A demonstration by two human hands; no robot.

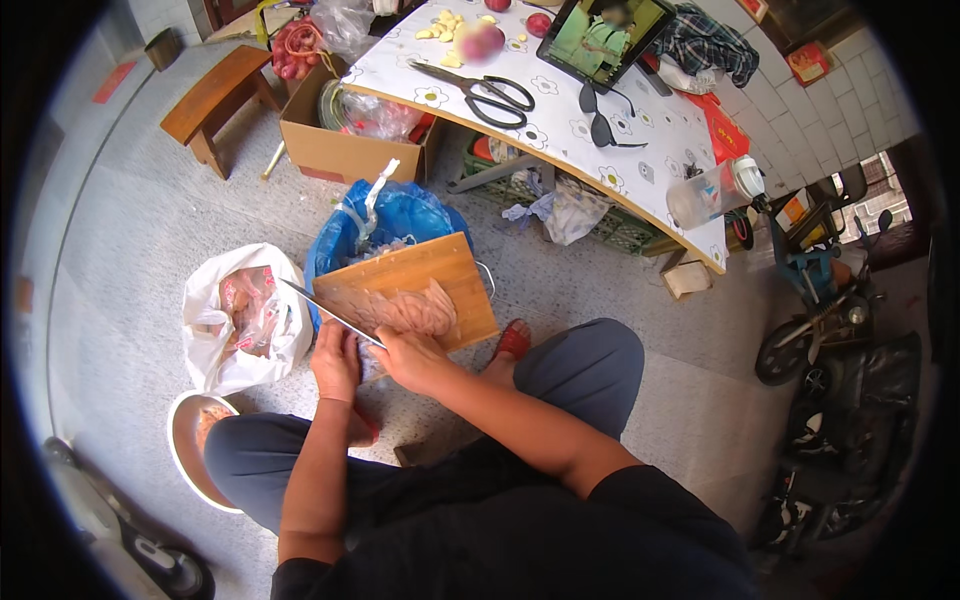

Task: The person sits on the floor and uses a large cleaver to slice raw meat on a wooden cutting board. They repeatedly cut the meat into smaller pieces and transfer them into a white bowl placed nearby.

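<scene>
A wooden cutting board (469, 281) lies over a bin lined with a blue plastic bag (322, 236). Sliced pale raw meat (424, 309) is heaped on the board. My right hand (411, 361) grips a knife (334, 313), whose long blade points up and left across the board's left side. At the board's lower left edge is my left hand (336, 364), its fingers bent near the blade; what they hold is hidden. A white plastic bag (202, 300) with packaged raw meat (251, 307) stands left of the board. Below it, a white bowl (180, 457) holds orange-pink pieces.
A table (551, 127) bears scissors (487, 97), garlic cloves (442, 26), onions, a tablet (604, 37), sunglasses (600, 120) and a plastic bottle (709, 195). A cardboard box (337, 150) and a wooden stool (214, 94) stand beyond the bin. Several motorbikes or scooters stand at right.
</scene>
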